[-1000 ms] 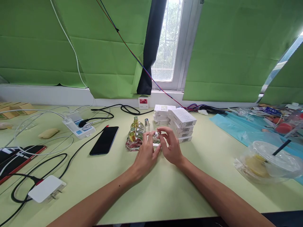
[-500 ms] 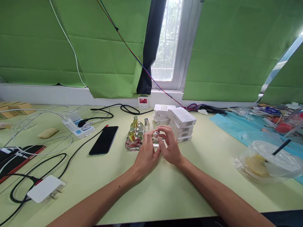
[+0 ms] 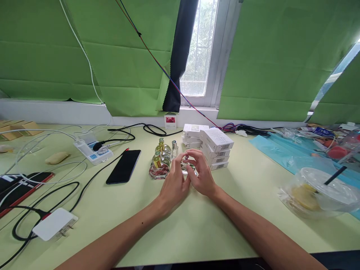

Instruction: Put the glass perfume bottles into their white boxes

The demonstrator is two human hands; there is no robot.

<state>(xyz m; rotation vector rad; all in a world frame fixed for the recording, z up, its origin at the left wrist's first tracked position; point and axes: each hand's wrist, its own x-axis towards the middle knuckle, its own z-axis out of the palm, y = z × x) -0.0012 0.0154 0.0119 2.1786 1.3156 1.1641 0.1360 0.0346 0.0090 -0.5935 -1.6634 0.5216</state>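
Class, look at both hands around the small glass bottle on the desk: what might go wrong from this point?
1. The left hand and right hand crowd the small glass bottle; a slip might tip it over.
2. Gold-capped bottles stand just beside the left hand; a nudge may topple them.
3. Any spill could reach the black phone lying nearby.

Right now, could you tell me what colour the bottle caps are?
Gold caps, clearest in the head view.

No wording can be read anywhere; the stacked white boxes [image 3: 218,148] near the tabletop's far edge carry only barcode labels, digits too small.
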